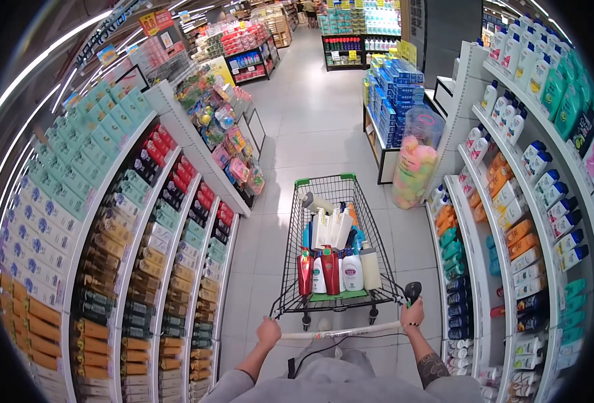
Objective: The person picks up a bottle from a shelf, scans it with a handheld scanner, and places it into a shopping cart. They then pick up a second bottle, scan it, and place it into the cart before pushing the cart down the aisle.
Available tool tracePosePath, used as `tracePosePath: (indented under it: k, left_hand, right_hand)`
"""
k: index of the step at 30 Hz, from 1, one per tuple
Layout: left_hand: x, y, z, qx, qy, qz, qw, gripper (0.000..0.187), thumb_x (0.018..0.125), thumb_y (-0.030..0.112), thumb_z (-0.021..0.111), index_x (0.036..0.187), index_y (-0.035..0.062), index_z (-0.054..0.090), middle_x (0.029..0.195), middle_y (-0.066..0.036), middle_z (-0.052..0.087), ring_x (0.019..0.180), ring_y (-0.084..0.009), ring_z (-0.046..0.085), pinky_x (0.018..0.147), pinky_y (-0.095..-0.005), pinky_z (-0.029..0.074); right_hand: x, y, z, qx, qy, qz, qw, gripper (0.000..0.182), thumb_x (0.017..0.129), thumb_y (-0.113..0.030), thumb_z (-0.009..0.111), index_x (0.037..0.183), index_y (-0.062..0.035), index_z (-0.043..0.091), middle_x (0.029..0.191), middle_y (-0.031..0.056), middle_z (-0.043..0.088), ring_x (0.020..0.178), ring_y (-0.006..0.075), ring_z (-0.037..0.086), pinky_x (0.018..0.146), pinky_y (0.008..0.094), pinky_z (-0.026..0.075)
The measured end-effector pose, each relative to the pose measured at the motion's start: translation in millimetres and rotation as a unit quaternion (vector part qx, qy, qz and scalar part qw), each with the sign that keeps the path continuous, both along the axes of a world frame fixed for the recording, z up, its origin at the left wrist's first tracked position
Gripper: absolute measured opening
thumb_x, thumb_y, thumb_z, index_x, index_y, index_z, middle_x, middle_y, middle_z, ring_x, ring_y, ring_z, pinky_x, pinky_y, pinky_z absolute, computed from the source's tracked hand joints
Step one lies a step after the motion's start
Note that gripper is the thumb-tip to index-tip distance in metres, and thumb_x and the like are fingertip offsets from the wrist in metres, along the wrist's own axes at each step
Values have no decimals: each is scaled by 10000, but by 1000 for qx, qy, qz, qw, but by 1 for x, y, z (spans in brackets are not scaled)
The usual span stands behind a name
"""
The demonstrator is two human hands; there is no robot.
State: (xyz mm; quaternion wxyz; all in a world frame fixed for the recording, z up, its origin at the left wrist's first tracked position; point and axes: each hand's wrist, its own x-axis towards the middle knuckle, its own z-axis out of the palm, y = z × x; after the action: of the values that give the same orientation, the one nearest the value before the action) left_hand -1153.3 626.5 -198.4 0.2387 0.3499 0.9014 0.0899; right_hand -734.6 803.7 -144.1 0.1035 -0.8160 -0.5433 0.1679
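A wire shopping cart (293,232) with green corner pieces stands in front of me. My left hand (268,332) is closed around the left end of its pale handle bar (330,334). On the right end, my right hand (412,314) grips the same handle, just below a rounded black piece (412,291). Inside the cart, red bottles (330,269) and white bottles (352,272) stand upright in a row at the near end. A cream bottle (369,267) is beside them. Further back lie white bottles or packs (330,227), with blue and orange ones partly hidden behind.
Shelves of boxed and bottled goods (119,228) line the left, and bottle shelves (519,201) the right. Ahead, a clear bin of colourful puffs (414,168) and stacked blue boxes (394,94) edge the tiled aisle (317,138). Hanging packets (233,144) are on the left.
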Motion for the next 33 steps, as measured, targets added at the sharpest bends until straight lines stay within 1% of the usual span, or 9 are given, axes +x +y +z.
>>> tracePosePath:
  k: [3, 7, 11, 19, 20, 25, 27, 31, 33]
  left_hand:
    - [-3, 40, -6, 16, 1, 1, 1000, 303, 920, 263, 435, 963, -30, 498, 793, -265, 619, 777, -440, 605, 711, -533, 464]
    - [-6, 91, -8, 44, 14, 18, 999, 284, 906, 241, 450, 938, -37, 500, 786, -269, 615, 759, -446, 603, 701, -536, 464]
    - [-12, 142, -14, 59, 9, 20, 998, 251, 888, 219, 475, 919, -30, 491, 739, -245, 621, 707, -426, 614, 647, -508, 483]
    - [-32, 247, -14, 41, -15, 31, 999, 283, 901, 241, 446, 932, -36, 493, 706, -246, 619, 681, -422, 620, 636, -517, 487]
    - [-36, 256, -14, 33, -22, 36, 999, 283, 901, 241, 446, 932, -36, 493, 706, -246, 619, 681, -422, 620, 636, -517, 487]
    - [-46, 316, -17, 13, -31, 7, 999, 298, 908, 258, 437, 927, -34, 493, 708, -249, 622, 695, -432, 619, 653, -530, 482]
    - [-54, 342, -20, 36, -36, 25, 998, 307, 913, 270, 431, 918, -32, 489, 712, -260, 617, 695, -447, 611, 656, -536, 476]
    - [-62, 390, -17, 32, -44, 31, 998, 309, 912, 289, 437, 908, -15, 491, 711, -263, 611, 703, -456, 601, 664, -543, 461]
    - [-65, 414, -15, 42, -44, 52, 997, 334, 912, 311, 438, 869, -14, 503, 733, -250, 621, 714, -451, 602, 668, -532, 460]
  right_hand:
    - [-7, 46, -3, 21, -18, 5, 1000, 504, 757, -141, 622, 1199, -2, 424, 1046, 199, 584, 936, 378, 589, 802, 448, 482]
    - [-21, 106, -2, 8, -42, 12, 999, 539, 752, -190, 653, 1201, 5, 427, 1054, 184, 581, 956, 341, 595, 808, 420, 495]
    - [-30, 166, -10, -5, -59, 11, 998, 533, 755, -215, 640, 1197, 0, 436, 1052, 192, 588, 937, 347, 603, 810, 425, 495]
    - [-59, 279, -7, -42, -76, 0, 996, 535, 738, -224, 638, 1190, -16, 440, 988, 213, 613, 889, 378, 611, 782, 458, 486]
    - [-57, 289, -16, -8, -81, 19, 997, 565, 742, -267, 624, 1207, -13, 427, 913, 254, 625, 871, 419, 602, 771, 480, 479]
    - [-60, 353, -29, -27, -111, 31, 993, 581, 754, -278, 631, 1216, 1, 417, 929, 250, 623, 874, 412, 603, 768, 474, 479]
    - [-65, 374, -34, 4, -112, 40, 993, 584, 757, -276, 636, 1218, 9, 417, 941, 242, 623, 875, 406, 603, 767, 469, 480]
    - [-77, 424, -31, -37, -99, 14, 994, 594, 756, -281, 636, 1223, 18, 422, 941, 240, 624, 879, 401, 603, 771, 462, 481]
    - [-84, 444, -28, -13, -85, 23, 996, 597, 752, -292, 635, 1221, 19, 439, 942, 240, 625, 876, 400, 603, 771, 460, 482]
